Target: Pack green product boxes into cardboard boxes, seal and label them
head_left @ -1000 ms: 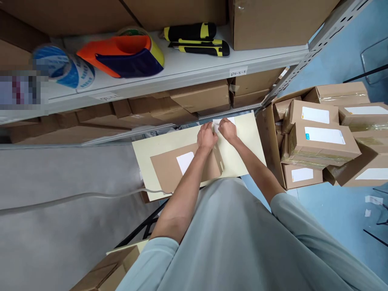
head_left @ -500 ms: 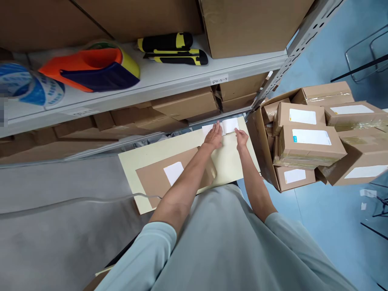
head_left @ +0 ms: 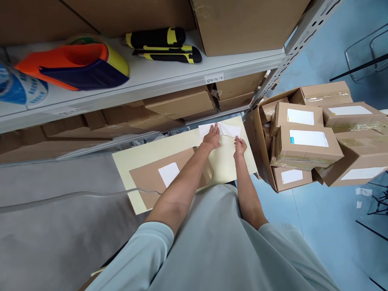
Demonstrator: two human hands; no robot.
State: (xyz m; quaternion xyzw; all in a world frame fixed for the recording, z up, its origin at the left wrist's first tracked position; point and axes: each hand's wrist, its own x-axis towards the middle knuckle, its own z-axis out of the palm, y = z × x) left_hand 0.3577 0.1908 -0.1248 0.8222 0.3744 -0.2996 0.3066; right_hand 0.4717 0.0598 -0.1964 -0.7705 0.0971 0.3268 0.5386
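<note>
My left hand [head_left: 211, 138] lies flat with fingers stretched on a white label sheet [head_left: 206, 129] at the far edge of a pale yellow board [head_left: 145, 153]. My right hand [head_left: 239, 144] pinches the corner of a white label [head_left: 232, 130] that is lifting away from the sheet. A flat brown box [head_left: 151, 180] with a white label [head_left: 168, 174] lies on the board under my left forearm.
A grey metal shelf [head_left: 169, 79] above holds an orange and blue tape dispenser [head_left: 72, 64], a blue tape roll [head_left: 15, 87] and two yellow-black utility knives [head_left: 163, 46]. Labelled cardboard boxes [head_left: 306, 139] are stacked at the right on a blue floor [head_left: 333, 226]. A grey cable [head_left: 60, 198] crosses the left.
Both hands were bunched together on the label sheet; now the left hand presses flat and the right hand has drawn back toward me, pulling a label off. The camera view has shifted slightly right.
</note>
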